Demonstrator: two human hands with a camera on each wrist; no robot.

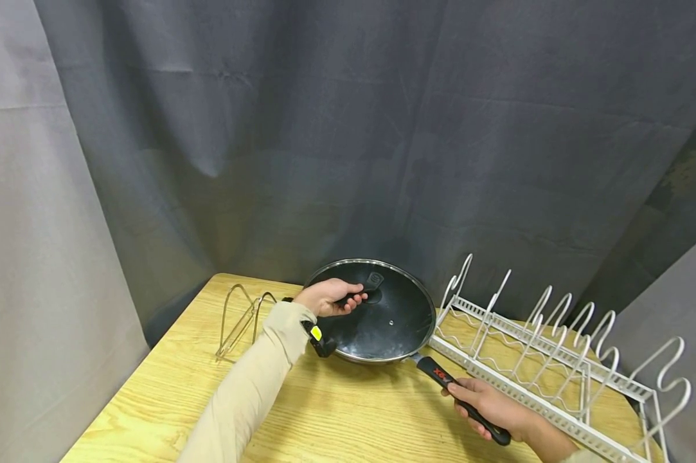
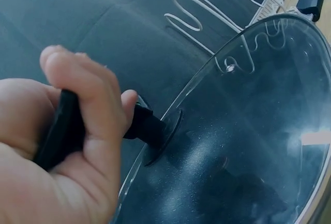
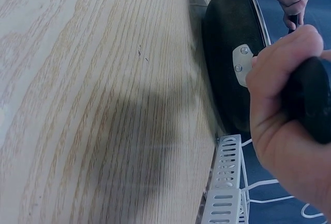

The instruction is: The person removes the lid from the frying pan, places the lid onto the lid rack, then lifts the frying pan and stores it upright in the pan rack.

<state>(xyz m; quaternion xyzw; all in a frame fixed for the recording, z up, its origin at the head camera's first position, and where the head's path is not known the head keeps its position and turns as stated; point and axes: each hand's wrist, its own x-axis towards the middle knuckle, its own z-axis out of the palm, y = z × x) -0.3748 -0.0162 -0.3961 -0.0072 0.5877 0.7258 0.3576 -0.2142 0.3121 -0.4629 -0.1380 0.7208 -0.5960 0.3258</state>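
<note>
A black frying pan (image 3: 227,53) stands toward the back of the wooden table, covered by a glass lid (image 1: 402,328) with a metal rim. My left hand (image 1: 333,297) grips the lid's black handle (image 2: 147,125), fingers curled round it. In the left wrist view the lid's glass reflects the white wire rack. My right hand (image 1: 483,406) holds the pan's long black handle (image 1: 434,371), which points to the front right. The right wrist view shows the riveted bracket (image 3: 241,64) on the pan's side, close to my right hand (image 3: 287,100).
A white wire rack (image 1: 556,415) with several upright loops stands at the right, its near end close to the pan. To the pan's left is a small wire stand (image 1: 238,328). Behind the table (image 1: 168,386) hangs a dark grey curtain (image 1: 348,128).
</note>
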